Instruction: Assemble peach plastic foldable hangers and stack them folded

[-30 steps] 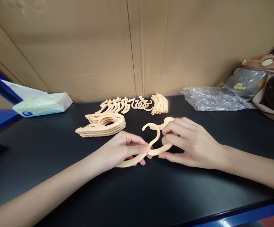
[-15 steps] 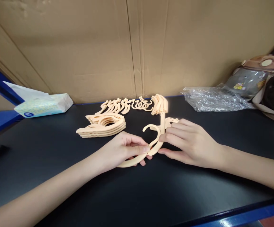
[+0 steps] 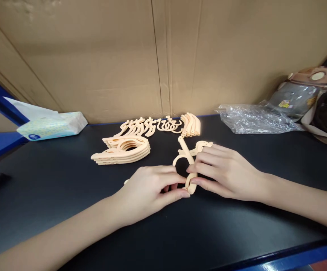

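Between my hands is a cream plastic folding hanger, with a curved hook and a straight arm pointing away from me. My left hand pinches it at the near joint, thumb in front; most of another piece is hidden behind this hand, with only a tip showing at its left. My right hand is closed on the arm from the right side, fingers over it. Just beyond my right fingers lies another cream hanger part, partly covered by them.
A stack of folded cream hangers lies to the left. Behind are rows of curved arms, hooks and tube-like pieces. A tissue pack stands left; a clear plastic bag and a bottle are right. Cardboard rises behind.
My left hand has shifted right and turned over the near joint. The hanger's arm has swung to lean left at its far end, and the left curved piece is now mostly covered.
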Action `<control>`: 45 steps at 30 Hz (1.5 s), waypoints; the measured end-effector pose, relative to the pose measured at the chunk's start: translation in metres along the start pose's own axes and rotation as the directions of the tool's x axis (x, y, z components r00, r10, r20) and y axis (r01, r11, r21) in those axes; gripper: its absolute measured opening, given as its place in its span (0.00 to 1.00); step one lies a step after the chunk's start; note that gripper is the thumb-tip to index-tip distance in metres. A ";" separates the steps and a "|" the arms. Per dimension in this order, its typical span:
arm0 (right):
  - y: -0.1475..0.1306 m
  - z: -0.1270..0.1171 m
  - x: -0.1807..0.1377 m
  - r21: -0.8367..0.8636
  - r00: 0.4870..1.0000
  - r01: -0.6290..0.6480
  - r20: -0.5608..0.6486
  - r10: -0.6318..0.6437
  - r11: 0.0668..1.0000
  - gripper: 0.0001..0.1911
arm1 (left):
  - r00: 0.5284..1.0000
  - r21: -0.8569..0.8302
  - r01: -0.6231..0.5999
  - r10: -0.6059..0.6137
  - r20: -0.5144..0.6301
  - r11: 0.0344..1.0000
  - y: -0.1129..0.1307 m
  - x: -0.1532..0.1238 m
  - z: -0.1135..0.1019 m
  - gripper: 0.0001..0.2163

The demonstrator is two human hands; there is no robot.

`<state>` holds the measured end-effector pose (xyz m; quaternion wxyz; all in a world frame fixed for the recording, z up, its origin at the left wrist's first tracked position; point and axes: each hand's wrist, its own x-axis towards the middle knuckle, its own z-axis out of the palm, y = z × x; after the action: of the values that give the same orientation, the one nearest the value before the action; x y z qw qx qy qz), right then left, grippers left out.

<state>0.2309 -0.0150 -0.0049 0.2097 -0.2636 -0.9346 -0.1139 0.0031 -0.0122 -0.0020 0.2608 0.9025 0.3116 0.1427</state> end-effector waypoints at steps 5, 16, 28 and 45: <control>0.003 0.002 0.001 0.019 0.999 -0.026 0.042 0.026 0.999 0.18 | 0.988 0.241 -0.151 0.149 0.024 0.959 -0.002 -0.003 0.004 0.14; 0.011 0.004 -0.004 0.010 0.985 -0.165 0.052 0.165 0.986 0.13 | 0.955 0.472 -0.271 0.296 0.021 0.839 -0.009 -0.004 0.000 0.14; 0.014 0.002 -0.003 0.013 0.973 -0.197 0.121 0.194 0.980 0.08 | 0.933 0.499 -0.224 0.332 -0.137 0.837 -0.015 -0.001 0.003 0.09; 0.024 -0.009 -0.007 0.013 0.948 -0.130 0.296 0.121 0.991 0.12 | 0.946 0.542 -0.111 0.257 -0.200 0.833 -0.017 0.000 0.002 0.07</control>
<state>0.2523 -0.0010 0.0020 0.0792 -0.3332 -0.9385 -0.0447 -0.0040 -0.0011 -0.0129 -0.0539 0.9377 0.2815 0.1962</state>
